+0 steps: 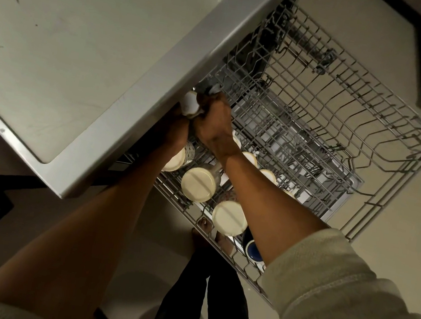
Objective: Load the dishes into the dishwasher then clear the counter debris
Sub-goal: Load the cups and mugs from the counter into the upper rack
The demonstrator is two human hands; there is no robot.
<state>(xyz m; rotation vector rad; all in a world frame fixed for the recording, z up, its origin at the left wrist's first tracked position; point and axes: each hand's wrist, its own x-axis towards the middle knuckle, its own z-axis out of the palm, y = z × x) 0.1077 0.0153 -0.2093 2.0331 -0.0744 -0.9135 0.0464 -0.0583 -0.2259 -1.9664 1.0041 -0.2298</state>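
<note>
Both hands, left [179,124] and right [213,124], curl round a white mug [190,104] at the rack's [322,99] far-left corner under the counter [84,45]; seemingly ceramic: rigid, breakable, slick, best gripped round its body

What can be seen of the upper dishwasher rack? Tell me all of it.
The upper dishwasher rack is a grey coated-wire basket, pulled out from under the counter edge. Its far and right parts show only bare tines and wire. Several cream-based mugs stand upside down along its near left side, with a dark blue one at the near edge. Both hands reach into its back left corner, holding a white mug there.
</note>
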